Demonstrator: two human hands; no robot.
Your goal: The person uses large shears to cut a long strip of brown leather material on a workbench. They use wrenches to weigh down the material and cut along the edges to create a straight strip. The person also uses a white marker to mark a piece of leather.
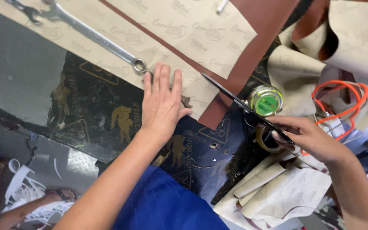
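1. The light is soft and even, falling from above, fairly bright over the beige sheets toward twelve o'clock.
2. A dull grey sheen lies on the dark table (18, 72) at ten o'clock.
3. Shadows are faint; a thin one sits under the left hand (162, 102).
4. The floor at seven o'clock is dim and smeared.
5. The rolled material at five o'clock is soft; the frame edges bow slightly.

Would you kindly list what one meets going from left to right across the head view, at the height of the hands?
Spanner → left hand pressing flat on the beige sheet → scissors → green-topped jar → right hand holding the scissors → orange cord.
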